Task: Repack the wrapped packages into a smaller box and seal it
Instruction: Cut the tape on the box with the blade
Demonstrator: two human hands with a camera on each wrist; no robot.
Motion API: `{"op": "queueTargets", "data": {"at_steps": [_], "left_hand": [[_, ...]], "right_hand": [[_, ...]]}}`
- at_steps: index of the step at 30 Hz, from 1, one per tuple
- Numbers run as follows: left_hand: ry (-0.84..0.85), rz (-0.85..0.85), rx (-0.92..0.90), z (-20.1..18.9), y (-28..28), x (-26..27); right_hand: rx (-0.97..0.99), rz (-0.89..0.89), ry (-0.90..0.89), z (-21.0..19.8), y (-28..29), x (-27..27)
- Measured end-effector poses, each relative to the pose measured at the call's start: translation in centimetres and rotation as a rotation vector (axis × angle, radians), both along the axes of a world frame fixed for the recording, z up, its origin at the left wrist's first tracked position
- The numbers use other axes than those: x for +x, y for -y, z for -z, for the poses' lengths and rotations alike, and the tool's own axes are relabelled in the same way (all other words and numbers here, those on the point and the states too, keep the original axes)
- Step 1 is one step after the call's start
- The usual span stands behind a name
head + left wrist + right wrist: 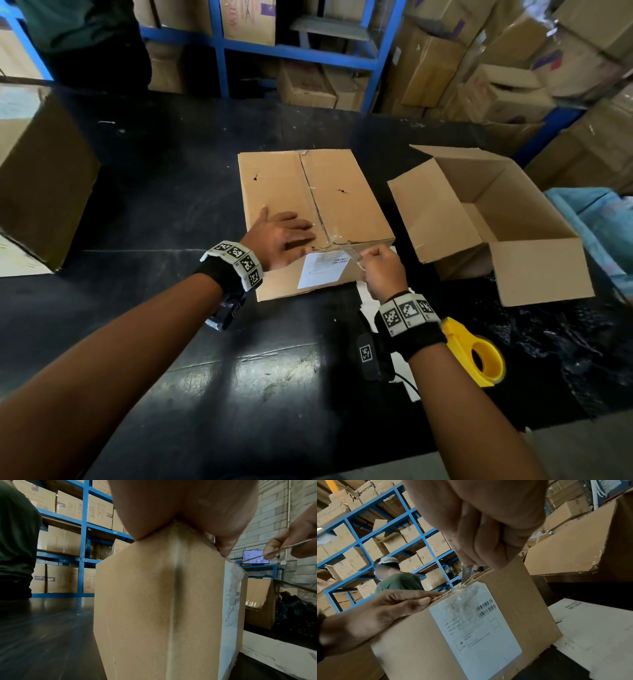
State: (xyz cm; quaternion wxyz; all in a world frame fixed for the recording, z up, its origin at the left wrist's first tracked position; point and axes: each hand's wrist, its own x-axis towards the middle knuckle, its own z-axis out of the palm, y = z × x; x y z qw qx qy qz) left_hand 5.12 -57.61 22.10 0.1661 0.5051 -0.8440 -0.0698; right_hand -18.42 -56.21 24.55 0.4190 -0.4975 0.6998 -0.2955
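Observation:
A closed cardboard box (342,205) with a taped centre seam lies in the middle of the black table (171,192). My left hand (291,233) presses flat on its top near the front edge, fingers straight. My right hand (371,255) grips a thin blade (351,253), whose tip sits in the clear tape at the seam's near end, just above a white shipping label (479,622). An open cardboard box (541,270) stands to the right, its inside bare. No wrapped packages are visible.
A yellow tape dispenser (479,356) lies by my right wrist on black plastic wrap. A large brown box (41,178) stands at the table's left. Blue plastic (589,219) is at the far right. A person in green (78,34) stands beyond the table, before blue shelves of cartons.

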Motion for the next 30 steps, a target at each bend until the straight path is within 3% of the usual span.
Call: {"op": "queueTargets", "data": {"at_steps": [4, 9, 19, 23, 27, 30], "left_hand": [[-0.096, 0.025, -0.040, -0.4, -0.4, -0.3], [-0.100, 0.064, -0.256, 0.0, -1.2, -0.6], [-0.127, 0.003, -0.211, 0.3, -1.5, -0.8], [-0.169, -0.023, -0.190, 0.6, -1.5, -1.0], [-0.183, -0.023, -0.203, 0.8, -1.5, -1.0], [-0.193, -0.023, -0.224, 1.3, -1.4, -0.9]], "right_hand": [[-0.013, -0.013, 0.039, 0.1, -0.2, -0.1], [-0.013, -0.040, 0.012, 0.2, -0.3, 0.9], [0.024, -0.069, 0.077, 0.3, -0.9, 4.4], [0.065, -0.053, 0.184, -0.2, -1.0, 3.6], [0.062, -0.060, 0.130, 0.0, -0.7, 4.5], [0.108, -0.015, 0.285, 0.1, -1.1, 4.3]]}}
